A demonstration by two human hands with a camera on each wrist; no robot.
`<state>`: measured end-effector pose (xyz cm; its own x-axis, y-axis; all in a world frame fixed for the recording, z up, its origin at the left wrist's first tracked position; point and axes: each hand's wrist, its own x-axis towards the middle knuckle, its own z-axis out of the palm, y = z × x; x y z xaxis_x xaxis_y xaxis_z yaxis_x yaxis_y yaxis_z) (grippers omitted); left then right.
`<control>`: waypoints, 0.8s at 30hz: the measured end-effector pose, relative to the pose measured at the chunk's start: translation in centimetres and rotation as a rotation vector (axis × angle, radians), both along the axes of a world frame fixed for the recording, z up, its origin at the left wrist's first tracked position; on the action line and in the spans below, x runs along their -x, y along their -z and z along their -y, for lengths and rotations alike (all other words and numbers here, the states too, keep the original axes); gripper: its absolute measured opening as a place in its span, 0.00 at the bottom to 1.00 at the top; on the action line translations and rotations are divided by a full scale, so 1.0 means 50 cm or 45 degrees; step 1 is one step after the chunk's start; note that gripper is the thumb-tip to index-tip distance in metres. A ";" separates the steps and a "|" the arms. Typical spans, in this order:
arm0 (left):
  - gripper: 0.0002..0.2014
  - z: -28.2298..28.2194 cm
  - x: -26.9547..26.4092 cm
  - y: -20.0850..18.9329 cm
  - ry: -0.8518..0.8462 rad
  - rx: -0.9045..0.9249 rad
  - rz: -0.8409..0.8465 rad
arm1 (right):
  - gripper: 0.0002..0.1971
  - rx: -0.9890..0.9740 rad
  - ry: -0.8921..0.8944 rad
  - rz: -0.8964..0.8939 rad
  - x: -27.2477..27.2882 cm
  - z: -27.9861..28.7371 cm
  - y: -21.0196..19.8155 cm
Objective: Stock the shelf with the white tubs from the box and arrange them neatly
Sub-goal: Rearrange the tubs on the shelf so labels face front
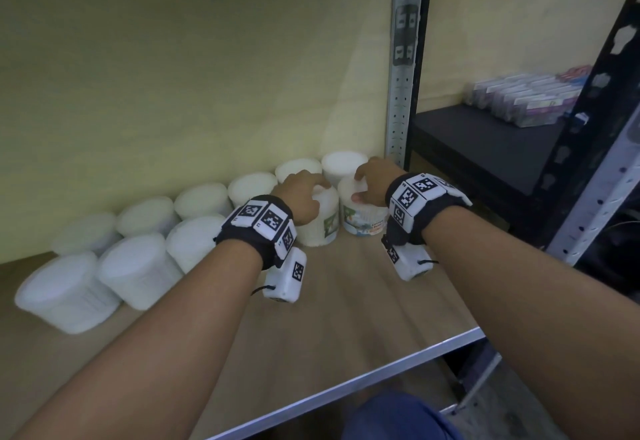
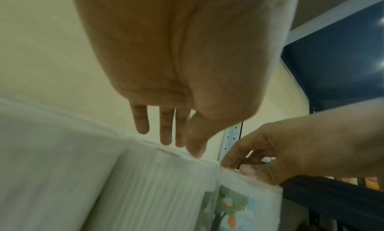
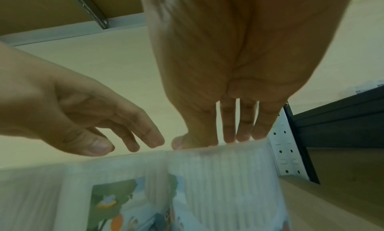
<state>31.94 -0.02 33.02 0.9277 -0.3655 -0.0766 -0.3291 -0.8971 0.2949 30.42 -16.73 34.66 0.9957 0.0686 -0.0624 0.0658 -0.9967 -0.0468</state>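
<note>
Two rows of white tubs (image 1: 138, 266) stand along the back of the wooden shelf (image 1: 346, 301). My right hand (image 1: 360, 186) grips the lid of the rightmost front tub (image 1: 363, 221) from above, thumb on its near rim. The right wrist view shows that hand (image 3: 207, 142) with its fingertips over the top edge of this tub (image 3: 218, 177). My left hand (image 1: 311, 193) hovers over the neighbouring labelled tub (image 1: 322, 228). In the left wrist view its fingers (image 2: 166, 136) hang straight just above this tub's (image 2: 162, 185) lid, holding nothing.
A grey perforated upright post (image 1: 401, 93) stands right behind the rightmost tubs. Beyond it is a dark shelf (image 1: 485, 141) with several packets (image 1: 526, 100). The shelf's metal front edge (image 1: 346, 384) runs below my arms. A blue-clad knee (image 1: 398, 415) shows at the bottom.
</note>
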 end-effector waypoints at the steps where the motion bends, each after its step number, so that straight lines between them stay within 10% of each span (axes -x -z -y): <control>1: 0.23 0.002 0.001 0.003 -0.036 0.018 0.049 | 0.27 -0.002 0.000 0.000 0.000 0.000 0.000; 9: 0.28 0.023 0.010 0.021 -0.247 -0.180 0.181 | 0.27 -0.002 0.001 0.007 -0.002 -0.001 0.002; 24: 0.26 0.010 -0.005 -0.011 -0.005 -0.174 -0.065 | 0.26 0.000 -0.013 0.000 0.002 -0.001 -0.002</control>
<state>32.19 -0.52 33.57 0.9227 -0.3448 -0.1725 -0.3132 -0.9313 0.1859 30.33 -16.70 34.75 0.9949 0.0790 -0.0624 0.0762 -0.9960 -0.0469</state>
